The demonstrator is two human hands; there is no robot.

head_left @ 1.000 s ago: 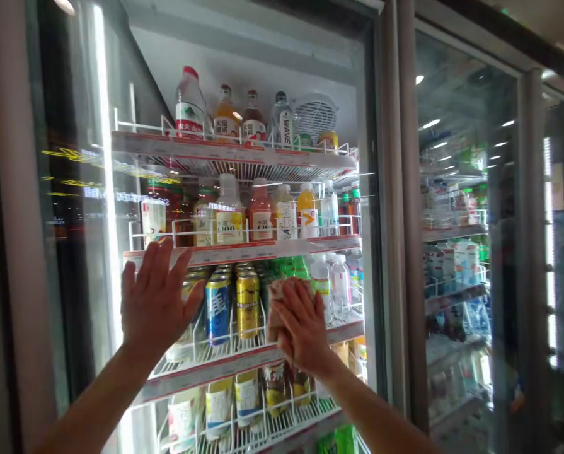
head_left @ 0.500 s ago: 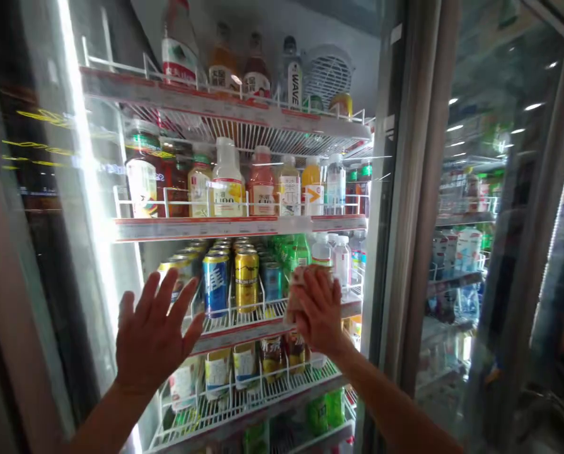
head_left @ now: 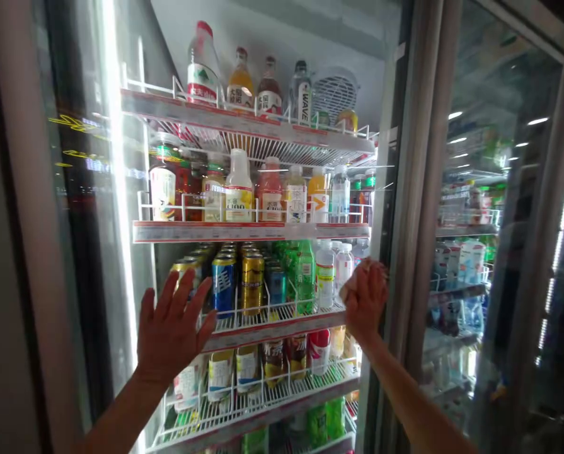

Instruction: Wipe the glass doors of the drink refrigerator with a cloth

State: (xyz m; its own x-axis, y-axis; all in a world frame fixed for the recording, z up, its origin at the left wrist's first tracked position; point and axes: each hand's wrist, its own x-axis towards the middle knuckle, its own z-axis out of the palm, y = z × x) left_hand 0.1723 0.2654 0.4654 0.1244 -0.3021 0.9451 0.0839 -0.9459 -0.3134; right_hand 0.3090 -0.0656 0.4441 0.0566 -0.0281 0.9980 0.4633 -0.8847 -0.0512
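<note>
In the head view my right hand [head_left: 369, 302] is closed around a pale crumpled cloth [head_left: 348, 287], much of it hidden by the fingers. The hand is at the right side of the glass door [head_left: 80, 164], near the metal frame. My left hand [head_left: 171, 331] is raised at the lower left with its fingers spread, holding nothing. Its palm faces the glass; whether it touches I cannot tell. Beyond the left fingertips stand a blue can [head_left: 224, 284] and a gold can [head_left: 252, 284]. Bottles behind the cloth are partly covered.
Wire shelves [head_left: 251, 232] behind the glass carry rows of bottles and cans. A bright light strip [head_left: 114, 126] runs down the left side. On the right a metal door frame [head_left: 416, 189] separates this door from another glass door [head_left: 508, 157] with more drinks behind it.
My right hand has moved right with the cloth, from in front of the green bottles to near the door frame. My left hand stays spread, slightly further right in view. The view has shifted a little.
</note>
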